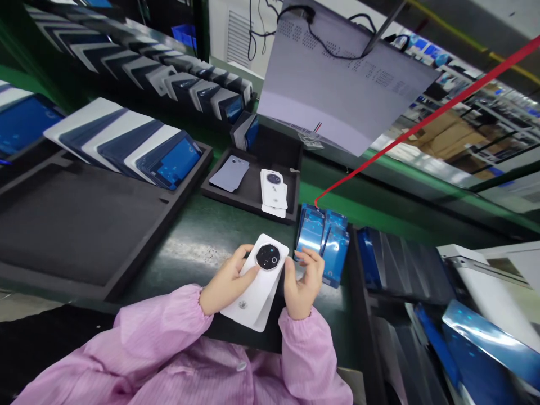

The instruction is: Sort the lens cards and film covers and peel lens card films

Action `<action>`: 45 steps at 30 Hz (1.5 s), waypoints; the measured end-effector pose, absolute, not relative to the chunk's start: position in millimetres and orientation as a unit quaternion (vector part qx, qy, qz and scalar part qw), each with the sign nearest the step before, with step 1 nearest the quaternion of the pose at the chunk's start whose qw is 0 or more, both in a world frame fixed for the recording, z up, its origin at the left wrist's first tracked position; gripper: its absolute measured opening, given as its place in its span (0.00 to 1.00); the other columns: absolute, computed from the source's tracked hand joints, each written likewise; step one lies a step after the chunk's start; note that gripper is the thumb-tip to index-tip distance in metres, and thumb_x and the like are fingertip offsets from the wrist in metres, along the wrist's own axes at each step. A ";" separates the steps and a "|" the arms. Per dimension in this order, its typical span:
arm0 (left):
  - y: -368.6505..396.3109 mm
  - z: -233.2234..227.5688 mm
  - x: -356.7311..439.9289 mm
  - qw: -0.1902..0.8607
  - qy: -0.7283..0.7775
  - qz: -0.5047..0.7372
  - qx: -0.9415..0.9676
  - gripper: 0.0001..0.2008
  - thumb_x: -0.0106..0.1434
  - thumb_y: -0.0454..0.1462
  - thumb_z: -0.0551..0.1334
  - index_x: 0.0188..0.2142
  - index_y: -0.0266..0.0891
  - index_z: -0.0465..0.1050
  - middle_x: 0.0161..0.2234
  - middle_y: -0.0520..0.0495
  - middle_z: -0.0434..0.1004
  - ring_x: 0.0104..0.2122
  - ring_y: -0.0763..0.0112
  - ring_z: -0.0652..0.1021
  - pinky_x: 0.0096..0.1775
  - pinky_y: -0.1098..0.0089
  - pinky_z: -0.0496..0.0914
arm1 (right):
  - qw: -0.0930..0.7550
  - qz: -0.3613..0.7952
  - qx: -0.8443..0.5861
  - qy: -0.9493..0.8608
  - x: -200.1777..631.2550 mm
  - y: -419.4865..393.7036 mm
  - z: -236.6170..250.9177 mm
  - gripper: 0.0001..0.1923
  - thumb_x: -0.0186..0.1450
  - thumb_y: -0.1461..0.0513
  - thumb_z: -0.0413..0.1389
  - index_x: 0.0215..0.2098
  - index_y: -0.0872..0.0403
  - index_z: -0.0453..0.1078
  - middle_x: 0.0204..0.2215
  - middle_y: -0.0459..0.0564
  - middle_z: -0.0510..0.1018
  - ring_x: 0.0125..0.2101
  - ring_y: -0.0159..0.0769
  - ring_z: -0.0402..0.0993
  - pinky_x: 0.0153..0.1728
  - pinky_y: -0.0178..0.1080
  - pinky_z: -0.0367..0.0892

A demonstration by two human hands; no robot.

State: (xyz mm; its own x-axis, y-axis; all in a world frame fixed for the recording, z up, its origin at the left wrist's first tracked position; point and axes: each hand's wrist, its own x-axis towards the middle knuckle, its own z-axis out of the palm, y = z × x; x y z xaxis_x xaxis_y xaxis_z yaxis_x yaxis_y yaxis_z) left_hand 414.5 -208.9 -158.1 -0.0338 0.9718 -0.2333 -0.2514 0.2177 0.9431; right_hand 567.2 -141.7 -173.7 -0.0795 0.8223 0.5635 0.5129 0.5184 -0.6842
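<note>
My left hand (231,282) grips a white phone back cover (255,292) by its left side, thumb on top near the round black camera ring (268,256). The cover is tilted, and another white panel's edge shows beneath it on the right. By the cover's upper right corner is my right hand (302,281), its fingers curled and apart, with nothing plainly held in them. Just beyond that hand lie stacks of blue film-covered phone panels (335,256).
Ahead, a black foam tray (248,201) holds grey covers (230,173) and white covers (274,193). A larger tray (80,225) with a row of panels stands left. Blue panels (489,343) fill the right side. A red strap (422,132) slants down beside a hanging grey metal panel (337,84).
</note>
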 end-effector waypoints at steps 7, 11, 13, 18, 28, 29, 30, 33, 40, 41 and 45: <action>-214.4 -162.9 419.8 0.463 0.575 0.424 0.524 0.16 0.64 0.40 0.53 0.51 0.44 0.60 0.25 0.55 0.67 0.16 0.75 0.66 0.19 0.75 0.61 | 0.447 0.344 -0.448 -0.694 571.0 -140.5 -171.9 0.05 0.58 0.62 0.60 0.32 0.54 0.68 0.42 0.54 0.70 0.42 0.40 0.68 0.37 0.42 0.65; -214.1 -163.3 420.1 0.446 0.582 0.416 0.538 0.16 0.64 0.39 0.53 0.51 0.44 0.60 0.23 0.56 0.65 0.14 0.76 0.65 0.18 0.75 0.60 | 0.452 0.346 -0.448 -0.689 573.0 -139.1 -172.1 0.04 0.58 0.62 0.59 0.31 0.54 0.69 0.43 0.54 0.70 0.43 0.40 0.67 0.38 0.43 0.64; -213.9 -162.7 420.1 0.458 0.584 0.407 0.534 0.16 0.64 0.40 0.53 0.51 0.43 0.59 0.21 0.57 0.64 0.13 0.76 0.65 0.17 0.75 0.60 | 0.449 0.339 -0.453 -0.692 573.3 -139.8 -171.1 0.04 0.58 0.62 0.59 0.31 0.54 0.69 0.43 0.53 0.70 0.42 0.40 0.67 0.39 0.43 0.64; -213.6 -160.7 420.3 0.461 0.581 0.403 0.535 0.16 0.64 0.40 0.53 0.51 0.43 0.59 0.23 0.56 0.65 0.13 0.76 0.67 0.16 0.75 0.61 | 0.430 0.352 -0.462 -0.691 575.3 -139.3 -169.5 0.04 0.58 0.63 0.60 0.32 0.54 0.70 0.43 0.53 0.70 0.42 0.40 0.67 0.39 0.43 0.63; -213.0 -158.4 420.6 0.418 0.584 0.416 0.558 0.16 0.63 0.38 0.53 0.50 0.45 0.62 0.23 0.55 0.69 0.18 0.71 0.72 0.22 0.73 0.66 | 0.429 0.360 -0.443 -0.700 576.4 -137.7 -169.4 0.04 0.59 0.63 0.59 0.33 0.53 0.69 0.43 0.54 0.71 0.43 0.40 0.68 0.40 0.43 0.65; -213.1 -158.2 420.5 0.417 0.583 0.415 0.560 0.16 0.63 0.37 0.53 0.51 0.45 0.62 0.23 0.55 0.69 0.18 0.71 0.72 0.22 0.73 0.66 | 0.430 0.363 -0.440 -0.700 576.6 -137.6 -169.3 0.04 0.59 0.63 0.59 0.33 0.53 0.69 0.43 0.54 0.71 0.42 0.40 0.68 0.39 0.43 0.65; -213.2 -158.0 420.3 0.417 0.582 0.415 0.561 0.16 0.63 0.37 0.53 0.51 0.46 0.62 0.23 0.56 0.68 0.18 0.72 0.72 0.22 0.73 0.65 | 0.429 0.369 -0.437 -0.699 576.9 -137.4 -169.3 0.04 0.59 0.63 0.59 0.34 0.53 0.69 0.43 0.54 0.71 0.42 0.39 0.68 0.39 0.42 0.65; -213.9 -158.3 420.3 0.427 0.577 0.413 0.561 0.16 0.63 0.37 0.53 0.51 0.46 0.62 0.23 0.56 0.68 0.17 0.73 0.70 0.21 0.74 0.64 | 0.424 0.377 -0.430 -0.702 577.7 -137.0 -168.0 0.03 0.59 0.63 0.58 0.32 0.53 0.69 0.43 0.54 0.71 0.41 0.39 0.69 0.40 0.43 0.65; -210.5 -161.9 419.4 0.526 0.557 0.474 0.434 0.15 0.63 0.39 0.55 0.50 0.42 0.59 0.27 0.52 0.71 0.22 0.72 0.73 0.24 0.73 0.66 | 0.436 0.161 -0.345 -0.816 569.0 -145.5 -164.7 0.05 0.61 0.69 0.54 0.30 0.52 0.68 0.42 0.53 0.73 0.53 0.47 0.63 0.51 0.56 0.58; -209.0 -162.0 418.7 0.552 0.539 0.499 0.395 0.15 0.63 0.40 0.56 0.49 0.42 0.59 0.28 0.52 0.72 0.24 0.71 0.74 0.25 0.73 0.67 | 0.439 0.144 -0.305 -0.833 567.0 -147.4 -165.8 0.07 0.61 0.70 0.54 0.31 0.52 0.67 0.40 0.51 0.75 0.52 0.46 0.65 0.51 0.56 0.59; -203.9 -160.9 415.4 0.597 0.480 0.573 0.291 0.18 0.60 0.40 0.60 0.47 0.41 0.57 0.27 0.53 0.73 0.22 0.74 0.73 0.26 0.74 0.67 | 0.447 0.171 -0.172 -0.861 561.8 -152.7 -172.6 0.13 0.60 0.74 0.53 0.37 0.51 0.66 0.33 0.48 0.79 0.42 0.40 0.75 0.44 0.50 0.68</action>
State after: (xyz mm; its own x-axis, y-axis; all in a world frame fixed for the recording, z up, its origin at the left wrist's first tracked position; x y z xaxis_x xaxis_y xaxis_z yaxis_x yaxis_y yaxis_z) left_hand 415.4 -203.9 -160.9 -0.1184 0.9634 -0.2403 -0.4049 0.1742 0.8976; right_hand 561.8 -152.7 -172.6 -0.5417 0.4495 0.7103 0.1436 0.8821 -0.4487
